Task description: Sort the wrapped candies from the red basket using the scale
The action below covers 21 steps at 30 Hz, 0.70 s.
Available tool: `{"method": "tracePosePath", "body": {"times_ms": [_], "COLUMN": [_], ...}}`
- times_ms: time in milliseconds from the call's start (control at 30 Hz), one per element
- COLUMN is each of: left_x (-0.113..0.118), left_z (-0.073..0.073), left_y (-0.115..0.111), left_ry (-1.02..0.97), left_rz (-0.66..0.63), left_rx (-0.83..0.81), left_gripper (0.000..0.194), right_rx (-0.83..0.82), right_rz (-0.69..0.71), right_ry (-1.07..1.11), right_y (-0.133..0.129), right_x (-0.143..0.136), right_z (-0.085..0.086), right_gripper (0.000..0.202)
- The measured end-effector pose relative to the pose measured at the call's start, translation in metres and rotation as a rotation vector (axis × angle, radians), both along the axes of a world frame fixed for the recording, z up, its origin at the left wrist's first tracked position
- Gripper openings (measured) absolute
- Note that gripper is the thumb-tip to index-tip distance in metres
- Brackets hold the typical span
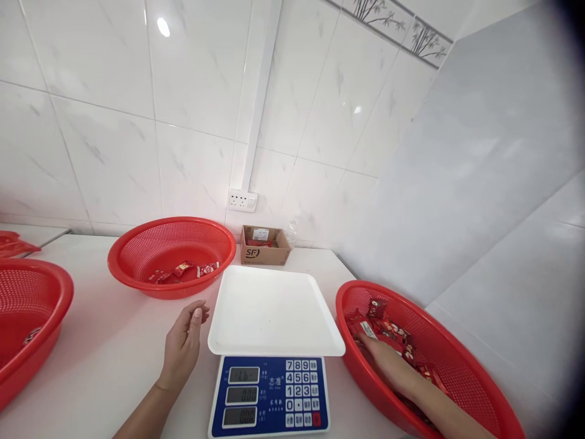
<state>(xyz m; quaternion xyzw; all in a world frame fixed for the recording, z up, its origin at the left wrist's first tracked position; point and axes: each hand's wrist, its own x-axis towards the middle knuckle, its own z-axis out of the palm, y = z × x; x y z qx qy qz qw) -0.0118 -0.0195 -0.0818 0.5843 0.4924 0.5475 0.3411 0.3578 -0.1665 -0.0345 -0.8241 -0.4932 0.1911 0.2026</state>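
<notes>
My left hand (185,338) hovers over the table left of the white weighing tray (274,311), fingers loosely curled and apart from the thumb, with nothing visible in it. My right hand (375,352) reaches into the red plastic basket (461,332) on the right. Its fingers are hidden among small red packets (395,332), so I cannot tell whether they grip one. Between my hands stands a digital scale (269,396) with a blue keypad panel, its tray bare.
Behind my left hand sits another red basket (137,244) with several packets at its bottom. A third red basket (59,292) is cut off at the left edge. A small cardboard box (269,256) stands against the tiled wall, below a power socket (242,200).
</notes>
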Motion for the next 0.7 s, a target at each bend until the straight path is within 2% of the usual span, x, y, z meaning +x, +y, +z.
{"method": "tracePosePath", "body": {"times_ms": [133,233,333,433,500,567,700], "left_x": [0.0,0.0,0.0,0.001,0.001,0.001,0.0], "left_z": [0.0,-0.001,-0.002,-0.002,-0.002,-0.001,-0.001], "left_y": [0.0,0.001,0.002,0.001,0.0,-0.001,-0.001], "left_ry": [-0.006,-0.015,-0.021,-0.022,-0.025,-0.03,-0.031], "left_rz": [-0.005,-0.015,-0.032,-0.052,-0.061,-0.06,-0.058], "left_rx": [-0.019,-0.019,-0.016,-0.016,-0.016,-0.011,0.006], "left_gripper": [0.043,0.043,0.042,0.041,0.04,0.04,0.039], "right_rx": [-0.022,-0.037,-0.008,0.093,0.16,0.157,0.111], "right_rz": [0.078,0.024,-0.041,0.037,0.169,0.284,0.403], "right_ry": [-0.196,-0.356,-0.406,-0.293,-0.184,-0.089,0.008], "right_y": [0.007,0.014,0.026,0.042,0.055,0.069,0.096], "right_x": [0.017,0.019,0.005,-0.025,-0.049,-0.071,-0.101], "right_z": [0.008,0.028,0.054,0.071,0.073,0.069,0.055], "right_gripper": [0.034,0.032,0.035,0.029,0.023,0.02,0.018]}}
